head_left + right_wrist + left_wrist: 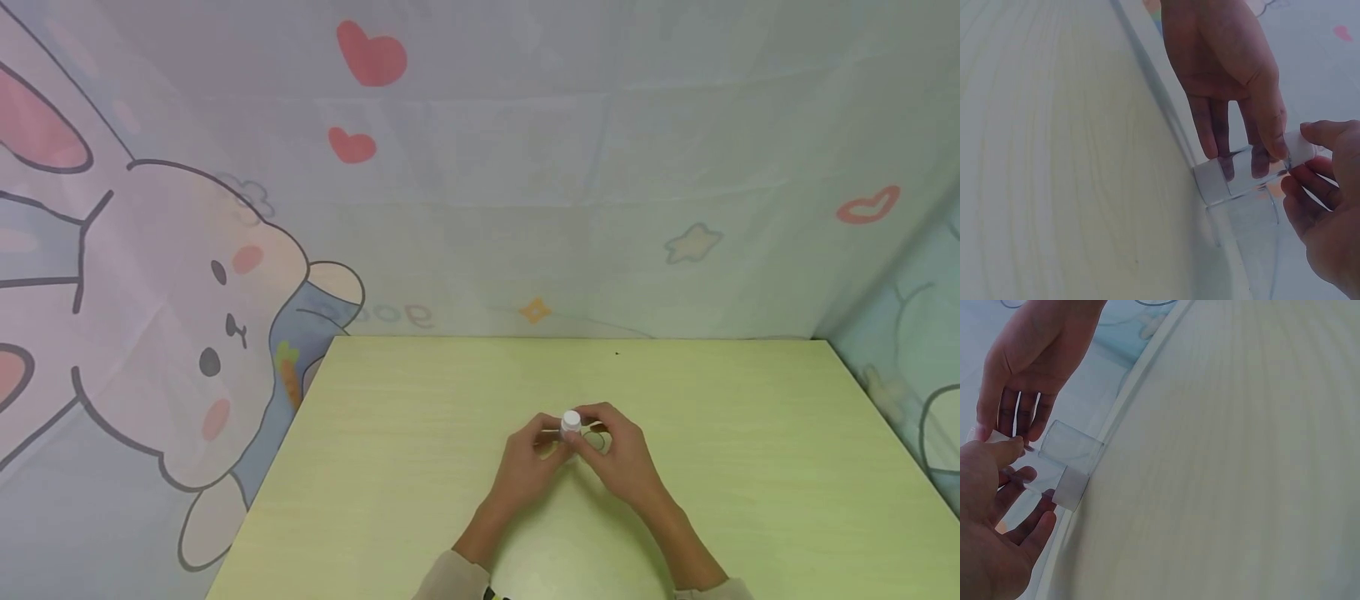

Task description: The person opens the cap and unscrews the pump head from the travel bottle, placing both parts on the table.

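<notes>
A small clear bottle (1244, 170) with a white cap (572, 418) and a white lower part (1071, 487) is upright between the two hands. My left hand (525, 462) holds its clear body, with the thumb on the near side and the fingers on the far side. The right hand (624, 463) pinches the cap between thumb and fingers. Close beside the bottle, on the right hand's side, is a clear, see-through cup (1072, 447); its round rim (594, 440) shows faintly below the right fingers. Neither hand visibly grips the cup.
Both hands work over a pale wooden table (405, 467), around its middle. A tiny dark speck (617, 353) lies near the far edge. Behind the table hangs a printed cloth (480, 167) with a rabbit and hearts, and more cloth (922, 333) hangs at the right side.
</notes>
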### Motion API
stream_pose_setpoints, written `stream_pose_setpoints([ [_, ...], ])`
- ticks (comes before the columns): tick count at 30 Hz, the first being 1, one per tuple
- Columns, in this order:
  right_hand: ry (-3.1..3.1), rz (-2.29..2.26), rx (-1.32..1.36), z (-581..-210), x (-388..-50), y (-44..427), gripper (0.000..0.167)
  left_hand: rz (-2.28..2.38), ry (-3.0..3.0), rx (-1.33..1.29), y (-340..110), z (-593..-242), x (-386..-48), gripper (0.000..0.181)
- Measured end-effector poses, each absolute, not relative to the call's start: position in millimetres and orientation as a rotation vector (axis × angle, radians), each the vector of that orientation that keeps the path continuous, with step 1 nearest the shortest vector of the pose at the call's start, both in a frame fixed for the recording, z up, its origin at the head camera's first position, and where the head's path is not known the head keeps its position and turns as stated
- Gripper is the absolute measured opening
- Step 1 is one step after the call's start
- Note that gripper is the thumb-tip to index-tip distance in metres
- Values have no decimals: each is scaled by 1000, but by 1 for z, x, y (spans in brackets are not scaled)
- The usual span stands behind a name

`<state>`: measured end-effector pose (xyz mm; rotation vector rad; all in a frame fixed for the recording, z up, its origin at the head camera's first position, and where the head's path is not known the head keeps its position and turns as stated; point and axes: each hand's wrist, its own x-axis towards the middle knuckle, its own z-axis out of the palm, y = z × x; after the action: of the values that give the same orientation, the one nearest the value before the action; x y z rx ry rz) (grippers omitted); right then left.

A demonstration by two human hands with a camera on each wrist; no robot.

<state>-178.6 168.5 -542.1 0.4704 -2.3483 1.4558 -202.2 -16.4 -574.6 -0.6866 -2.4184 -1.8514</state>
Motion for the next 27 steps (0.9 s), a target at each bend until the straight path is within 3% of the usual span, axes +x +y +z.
stream_pose_setpoints([
  [27,-2380,1490,459,-540,-177,171,26,-1864,-2431,-673,-17,-573,-200,24],
])
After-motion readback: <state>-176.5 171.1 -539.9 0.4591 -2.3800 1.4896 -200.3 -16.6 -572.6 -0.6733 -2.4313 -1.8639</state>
